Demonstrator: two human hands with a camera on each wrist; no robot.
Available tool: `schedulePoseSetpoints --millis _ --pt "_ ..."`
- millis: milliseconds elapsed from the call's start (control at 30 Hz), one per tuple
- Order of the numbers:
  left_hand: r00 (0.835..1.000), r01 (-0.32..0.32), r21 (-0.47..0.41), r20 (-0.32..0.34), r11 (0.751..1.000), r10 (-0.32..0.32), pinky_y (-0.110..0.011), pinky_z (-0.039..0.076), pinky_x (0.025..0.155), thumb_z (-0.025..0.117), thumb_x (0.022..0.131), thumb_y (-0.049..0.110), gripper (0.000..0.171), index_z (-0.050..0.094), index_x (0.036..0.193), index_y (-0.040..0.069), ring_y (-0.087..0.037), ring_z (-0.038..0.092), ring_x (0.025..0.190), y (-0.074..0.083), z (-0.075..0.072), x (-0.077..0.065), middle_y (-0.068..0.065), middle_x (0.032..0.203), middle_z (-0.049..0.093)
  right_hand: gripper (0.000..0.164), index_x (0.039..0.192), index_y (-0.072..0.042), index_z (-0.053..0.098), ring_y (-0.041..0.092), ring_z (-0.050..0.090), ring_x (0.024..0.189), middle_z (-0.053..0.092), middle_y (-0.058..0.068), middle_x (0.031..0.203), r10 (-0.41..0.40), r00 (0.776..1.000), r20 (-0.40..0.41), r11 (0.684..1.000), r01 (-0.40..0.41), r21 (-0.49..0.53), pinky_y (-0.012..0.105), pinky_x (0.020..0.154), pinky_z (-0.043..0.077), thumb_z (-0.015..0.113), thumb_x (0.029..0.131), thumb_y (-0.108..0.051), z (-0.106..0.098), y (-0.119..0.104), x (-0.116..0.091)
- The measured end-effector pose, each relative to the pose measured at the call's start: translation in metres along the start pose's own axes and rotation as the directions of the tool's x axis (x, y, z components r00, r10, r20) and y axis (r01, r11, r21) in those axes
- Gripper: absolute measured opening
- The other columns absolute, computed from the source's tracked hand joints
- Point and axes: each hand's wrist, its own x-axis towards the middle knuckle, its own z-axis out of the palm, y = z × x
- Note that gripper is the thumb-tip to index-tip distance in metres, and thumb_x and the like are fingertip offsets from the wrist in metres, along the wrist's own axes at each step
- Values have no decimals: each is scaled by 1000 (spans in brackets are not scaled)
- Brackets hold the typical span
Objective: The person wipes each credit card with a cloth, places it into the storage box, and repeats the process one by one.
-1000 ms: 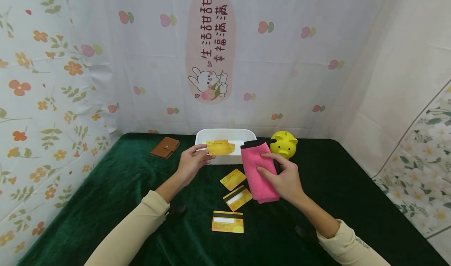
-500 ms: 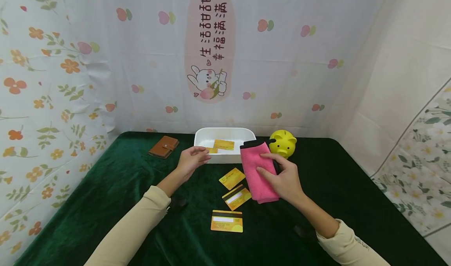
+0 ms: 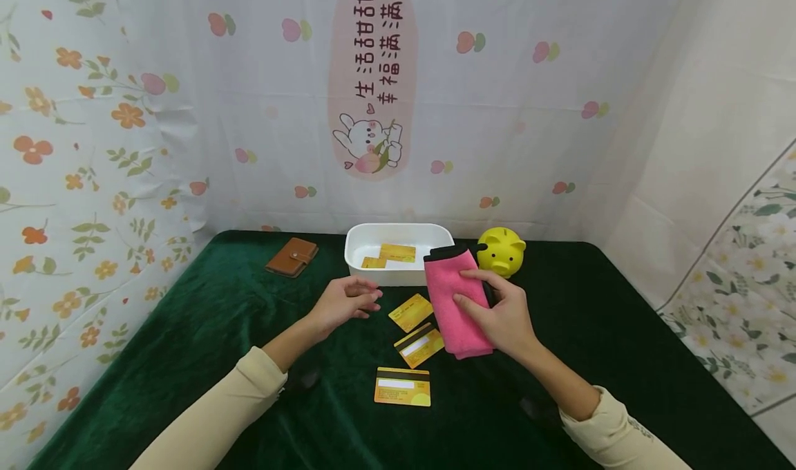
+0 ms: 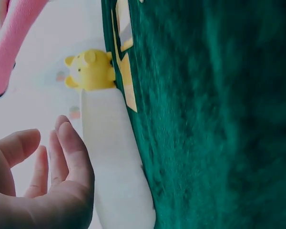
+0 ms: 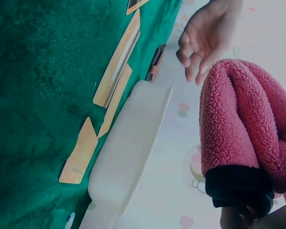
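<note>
My left hand (image 3: 340,305) hovers just in front of the white box (image 3: 398,278), fingers loosely bent with nothing between them. Two yellow bank cards (image 3: 398,252) lie inside that box. My right hand (image 3: 502,314) grips a folded pink cloth (image 3: 454,304) with a black edge, held above the table; its fluffy folds (image 5: 229,124) show in the right wrist view. Three more cards lie on the green cloth: one face-up card (image 3: 410,312), a striped card (image 3: 418,347) partly overlapping near it, and another striped card (image 3: 402,395) closest to me.
A yellow piggy bank (image 3: 501,251) stands right of the box, behind the pink cloth. At the back left lies a brown leather wallet (image 3: 292,257). Green velvet (image 3: 218,359) covers the table, and a printed curtain (image 3: 267,110) hangs behind it.
My left hand has let go of a yellow card, which now lies in the white box, and has drawn back toward me. The right hand keeps its grip on the pink cloth, nearly still.
</note>
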Motion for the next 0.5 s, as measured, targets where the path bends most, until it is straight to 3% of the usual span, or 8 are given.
schedulePoseSetpoints --millis 167,367,500 --pt "999 -35 74 13 997 34 -38 58 78 63 98 15 27 62 120 -1 -23 70 93 3 5 -7 -24 120 66 34 112 6 66 15 65 75 68 22 106 3 1000 1 1000 -3 1 25 62 56 76 80 10 -1 -1 -1" --pt "998 -15 115 -65 993 23 -36 57 72 66 96 17 26 65 117 1 -22 71 88 5 11 -4 -16 112 70 34 113 6 66 12 65 77 68 22 107 1 1000 11 1000 -1 2 25 63 57 76 80 9 -1 -4 -3" --pt "997 -2 156 -79 988 15 -34 56 66 67 95 15 27 65 117 -1 -23 72 84 5 18 1 -10 104 72 35 112 6 66 12 64 77 68 22 107 -5 1000 3 1000 5 1 25 63 56 76 80 10 0 -6 -4"
